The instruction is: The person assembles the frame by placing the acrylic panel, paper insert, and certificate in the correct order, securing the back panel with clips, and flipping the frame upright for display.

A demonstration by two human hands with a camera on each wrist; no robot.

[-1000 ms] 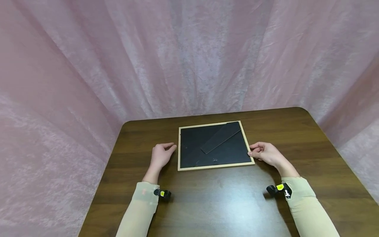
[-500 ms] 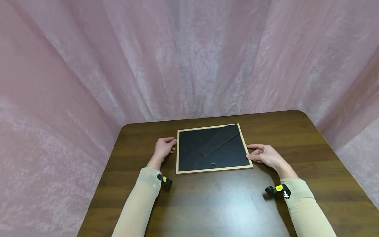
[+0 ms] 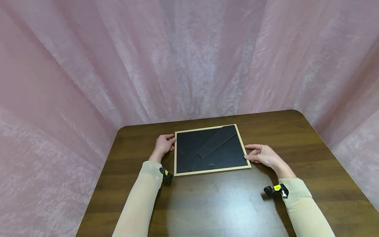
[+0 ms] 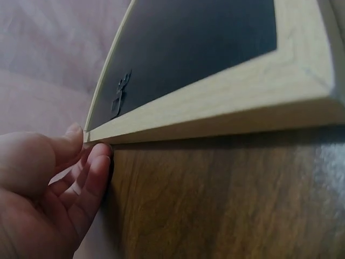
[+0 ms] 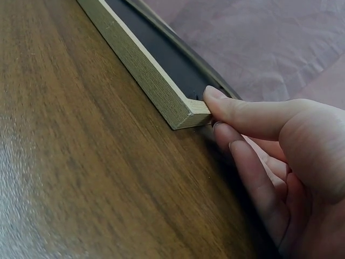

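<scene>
Even, soft indoor light, pale glare seen on the table (image 3: 219, 204) near edge, faint shadows beneath the sleeves, wide-angle bending at head-view edges, wrist-view foregrounds blurred.

Your head cam looks down over the table (image 3: 207, 204); both wrist cams sit low, close on opposite frame (image 3: 212, 171) edges.

One picture frame (image 3: 211, 150), one table (image 3: 296, 138), two hands, two wrist cameras, one pink curtain (image 3: 88, 65).

Pale raw-wood frame (image 3: 212, 171) (matt black backing), glossy dark wood-grain table (image 3: 225, 204), crinkled pink cloth (image 3: 88, 65)
</scene>
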